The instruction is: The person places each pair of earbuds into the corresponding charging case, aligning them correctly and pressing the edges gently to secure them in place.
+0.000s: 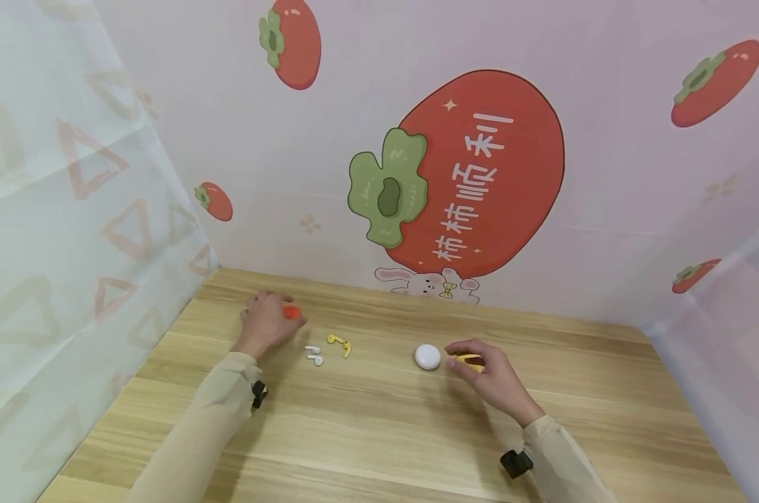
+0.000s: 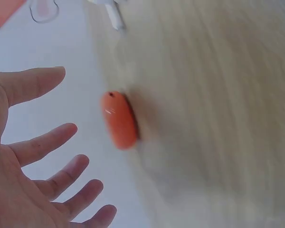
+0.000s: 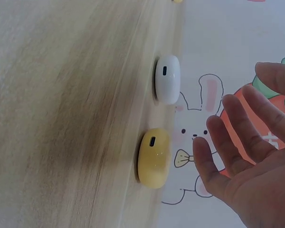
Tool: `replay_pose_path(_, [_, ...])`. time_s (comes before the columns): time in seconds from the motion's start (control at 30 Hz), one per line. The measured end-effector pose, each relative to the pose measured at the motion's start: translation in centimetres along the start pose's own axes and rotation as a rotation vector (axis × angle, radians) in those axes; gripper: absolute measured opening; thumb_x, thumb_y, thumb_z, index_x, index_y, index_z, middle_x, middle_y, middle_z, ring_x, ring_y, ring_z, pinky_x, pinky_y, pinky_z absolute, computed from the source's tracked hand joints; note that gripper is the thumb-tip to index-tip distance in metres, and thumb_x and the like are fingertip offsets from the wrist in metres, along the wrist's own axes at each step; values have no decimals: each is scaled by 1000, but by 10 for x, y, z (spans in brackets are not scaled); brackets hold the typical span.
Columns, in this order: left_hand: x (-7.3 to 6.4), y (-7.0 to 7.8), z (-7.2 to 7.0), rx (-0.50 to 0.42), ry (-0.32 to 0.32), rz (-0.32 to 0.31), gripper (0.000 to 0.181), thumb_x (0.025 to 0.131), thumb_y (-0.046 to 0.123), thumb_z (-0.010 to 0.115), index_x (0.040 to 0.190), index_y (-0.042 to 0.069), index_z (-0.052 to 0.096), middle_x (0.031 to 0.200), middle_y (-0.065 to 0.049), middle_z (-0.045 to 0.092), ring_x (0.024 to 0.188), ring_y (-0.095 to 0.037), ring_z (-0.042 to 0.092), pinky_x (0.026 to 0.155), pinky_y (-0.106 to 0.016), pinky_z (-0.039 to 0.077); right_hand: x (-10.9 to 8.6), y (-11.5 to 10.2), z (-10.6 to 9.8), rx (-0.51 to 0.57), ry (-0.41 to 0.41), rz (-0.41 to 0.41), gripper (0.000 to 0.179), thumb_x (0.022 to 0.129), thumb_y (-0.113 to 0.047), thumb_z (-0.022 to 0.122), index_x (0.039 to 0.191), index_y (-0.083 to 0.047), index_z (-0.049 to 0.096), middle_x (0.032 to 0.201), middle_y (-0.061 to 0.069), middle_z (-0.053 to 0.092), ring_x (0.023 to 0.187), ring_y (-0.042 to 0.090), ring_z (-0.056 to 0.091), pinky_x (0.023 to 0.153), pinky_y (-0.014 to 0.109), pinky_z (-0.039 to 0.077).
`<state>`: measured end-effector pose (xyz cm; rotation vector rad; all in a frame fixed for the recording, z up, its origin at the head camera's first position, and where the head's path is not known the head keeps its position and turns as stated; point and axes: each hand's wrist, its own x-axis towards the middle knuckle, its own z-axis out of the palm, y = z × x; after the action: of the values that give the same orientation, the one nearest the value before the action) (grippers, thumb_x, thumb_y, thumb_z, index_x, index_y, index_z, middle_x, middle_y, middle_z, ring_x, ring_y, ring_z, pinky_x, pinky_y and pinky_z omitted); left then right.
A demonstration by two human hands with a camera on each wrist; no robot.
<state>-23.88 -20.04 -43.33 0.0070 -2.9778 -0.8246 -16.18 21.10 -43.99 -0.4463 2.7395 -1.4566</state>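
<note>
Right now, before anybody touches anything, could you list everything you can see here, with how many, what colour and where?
orange case: one, orange, on the table near the left grip
white earbuds: two, white, left of centre
yellow earbuds: two, yellow, just right of the white pair
white case: one, white, right of centre
yellow case: one, yellow, beside the white case
table: one, light wood, beneath them all
large fruit print: one, red, back wall
small fruit prints: at least four, red, around it
rabbit print: one, white and pink, below the large fruit
wrist devices: two, black, one per wrist
sleeves: two, beige
left grip: one, bare hand, by the orange case
right grip: one, bare hand, by the yellow case
</note>
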Motion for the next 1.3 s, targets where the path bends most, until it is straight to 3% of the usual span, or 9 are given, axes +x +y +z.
replay_pose_path(0.23, [-9,26,5,-12,51,152,53,86,32,77,128,1,66,136,-29,50,125,-50,43,97,-67,35,0,3,1,-21,14,-12,32,95,-17,73,123,-2,68,120,9,69,114,30,63,99,56,48])
replay_pose_path(0.43, [-17,44,9,-18,43,226,51,86,30,79,127,2,67,133,-27,54,124,-50,46,97,-68,37,0,4,3,-30,37,-46,30,93,-11,75,122,-3,69,120,8,67,116,37,61,96,56,50])
replay_pose_path(0.77, [-25,66,19,9,60,305,50,82,34,83,121,5,71,124,-19,61,118,-44,53,95,-59,43,-1,4,3,-29,36,-56,30,93,-15,75,121,-4,70,120,8,66,115,38,61,94,56,51])
replay_pose_path(1.0, [-28,81,30,1,37,348,50,82,32,83,120,2,71,121,-17,62,114,-42,55,94,-56,44,-3,5,3,-42,42,-65,33,93,-18,76,122,-3,69,119,8,65,111,35,60,91,53,52])
replay_pose_path(1.3, [-29,98,45,-5,28,408,45,81,28,83,117,2,72,114,-15,63,109,-36,58,94,-51,47,-1,4,3,-76,62,-77,33,90,-12,78,120,-2,70,118,15,66,105,35,61,86,52,53])
